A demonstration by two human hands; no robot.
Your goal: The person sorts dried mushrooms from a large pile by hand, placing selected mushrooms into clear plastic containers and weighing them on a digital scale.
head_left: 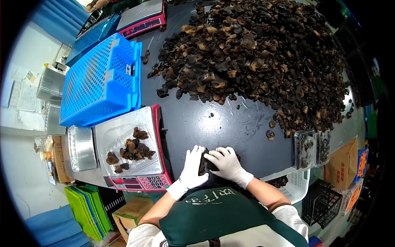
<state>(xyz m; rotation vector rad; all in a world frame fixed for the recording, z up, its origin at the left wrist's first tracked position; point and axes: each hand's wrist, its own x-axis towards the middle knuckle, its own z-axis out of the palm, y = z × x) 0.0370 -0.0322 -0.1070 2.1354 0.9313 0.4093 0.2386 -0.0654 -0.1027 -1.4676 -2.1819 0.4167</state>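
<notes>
Only legible-ish marking: pale characters printed on the green apron (pixel 214 200), seen upside down, strokes too blurred to read. Near scale (pixel 140 181) had a red display and keypad, digits unreadable. Far scale (pixel 142 24) showed a red panel, same. Papers on the wall (pixel 22 92) carried print, too small

Both hands wear thin white gloves: the left hand (pixel 192 168) and the right hand (pixel 225 164) are covered from the fingertips to snug cuffs just behind the wrists. Past the cuffs the forearms are bare up to short white sleeves. A dark green apron (pixel 218 218) with pale printed characters covers the chest.
</notes>
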